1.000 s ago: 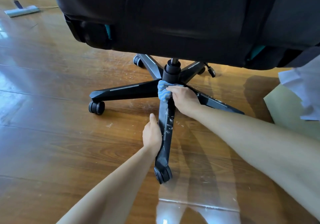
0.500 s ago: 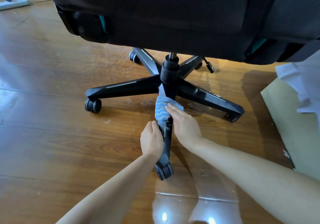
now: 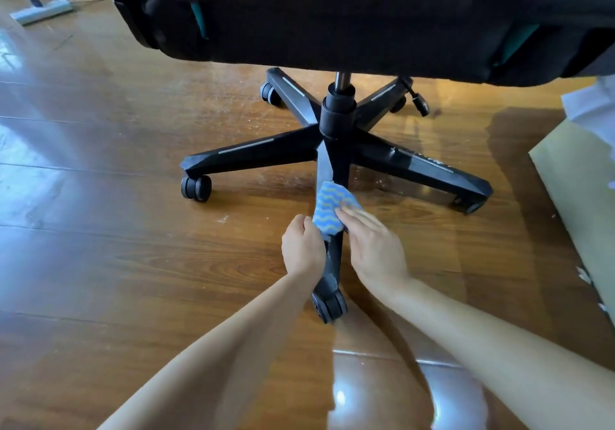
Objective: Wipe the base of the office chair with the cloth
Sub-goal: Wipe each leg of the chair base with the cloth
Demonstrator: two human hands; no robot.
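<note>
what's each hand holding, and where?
Left hand grips the near leg mid-length. Right hand presses the cloth flat onto it.

The floor is glossy varnished wood, throwing bright glare at seven and five o'clock and dusted with pale specks. The chair base looks like hard black plastic, smooth with a slight sheen; its central column shows bare shiny metal. The seat at twelve o'clock is matt black fabric. The cloth is soft, textured weave. White paper lies at three o'clock, crumpled.
</note>
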